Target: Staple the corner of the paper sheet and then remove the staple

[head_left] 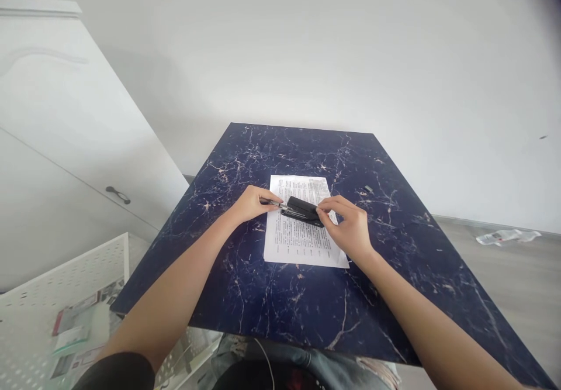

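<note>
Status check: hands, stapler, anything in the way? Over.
Left hand pinching slim metal part at stapler's left end; right hand gripping its right end. Stapler over printed paper. Small grey piece beyond right hand, off the paper.

Black stapler (pixel 303 213) between left fingers (pixel 268 193) and right fingers (pixel 333 206), over printed paper (pixel 293 247).

Probably a home: white cabinet (pixel 65 109), blue marble-patterned table (pixel 280 302), plain pale wall (pixel 307 45), grey floor (pixel 517 273).
</note>
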A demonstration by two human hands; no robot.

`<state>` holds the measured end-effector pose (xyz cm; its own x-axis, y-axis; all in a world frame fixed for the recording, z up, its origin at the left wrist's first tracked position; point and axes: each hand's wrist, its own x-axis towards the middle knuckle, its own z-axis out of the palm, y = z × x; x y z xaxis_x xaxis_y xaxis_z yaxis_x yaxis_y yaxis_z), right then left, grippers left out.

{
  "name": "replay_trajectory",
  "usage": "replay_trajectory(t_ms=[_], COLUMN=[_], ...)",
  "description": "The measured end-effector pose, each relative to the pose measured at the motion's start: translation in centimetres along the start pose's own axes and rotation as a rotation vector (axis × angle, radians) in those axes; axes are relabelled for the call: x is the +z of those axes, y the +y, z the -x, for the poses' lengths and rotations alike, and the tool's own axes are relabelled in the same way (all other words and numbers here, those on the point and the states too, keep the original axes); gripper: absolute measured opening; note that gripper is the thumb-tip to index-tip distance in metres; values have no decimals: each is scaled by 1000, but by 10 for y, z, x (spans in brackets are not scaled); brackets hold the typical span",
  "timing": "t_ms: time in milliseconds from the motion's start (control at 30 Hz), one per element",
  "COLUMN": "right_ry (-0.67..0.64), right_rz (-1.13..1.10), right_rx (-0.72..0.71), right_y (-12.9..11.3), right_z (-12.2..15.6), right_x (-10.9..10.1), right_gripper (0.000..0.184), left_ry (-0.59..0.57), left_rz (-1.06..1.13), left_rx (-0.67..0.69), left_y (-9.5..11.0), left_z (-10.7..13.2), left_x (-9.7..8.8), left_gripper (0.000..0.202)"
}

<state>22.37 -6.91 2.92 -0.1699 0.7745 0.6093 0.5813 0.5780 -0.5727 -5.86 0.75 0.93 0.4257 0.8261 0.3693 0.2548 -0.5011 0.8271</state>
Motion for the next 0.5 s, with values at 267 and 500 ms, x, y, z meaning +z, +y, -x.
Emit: replay_trajectory(t_ms=[267,500], right_ry=[-40,-58], right_rz=[13,31], right_rx=[-46,-85], right_y=[0,0], right_z=[5,7], right_x=[1,0], right_gripper=[15,15], left_ry=[-74,-4], left_rz=[18,91], left_rx=[-34,-78], left_y=[-4,-3], left_z=[-3,-4], left_x=[1,4], left_gripper=[24,26])
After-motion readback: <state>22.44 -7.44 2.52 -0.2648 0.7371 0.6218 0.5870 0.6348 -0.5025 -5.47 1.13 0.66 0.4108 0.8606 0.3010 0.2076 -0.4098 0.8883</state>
